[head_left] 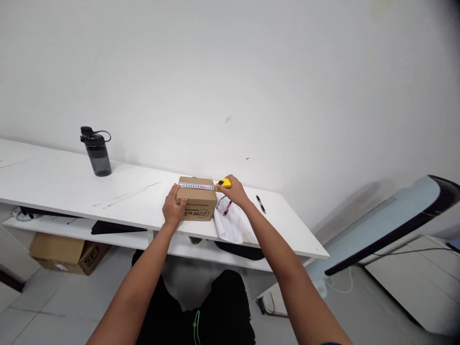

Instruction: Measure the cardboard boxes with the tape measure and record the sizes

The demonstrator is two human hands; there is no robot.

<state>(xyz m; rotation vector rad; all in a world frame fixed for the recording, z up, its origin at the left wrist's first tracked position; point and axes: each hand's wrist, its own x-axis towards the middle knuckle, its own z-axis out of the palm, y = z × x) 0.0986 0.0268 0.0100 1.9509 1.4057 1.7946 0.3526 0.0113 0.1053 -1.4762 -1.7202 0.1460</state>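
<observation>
A small brown cardboard box [196,207] with dark printing on its front sits on the white desk. The silver blade of a yellow tape measure [225,183] lies across the box's top from left to right, its number marks facing up. My left hand [174,209] grips the box's left side, thumb on the front, fingertips by the blade's end. Whether those fingers also pinch the blade's tip I cannot make out. At the box's right edge, my right hand [234,190] is closed around the tape measure's yellow case.
Right of the box are a white sheet [230,224], a red-and-black pen [227,208] and a black marker [260,204]. A dark water bottle [97,154] stands on the desk's left part. Under the desk is a larger carton [59,252]; a pale blue panel [381,225] leans at right.
</observation>
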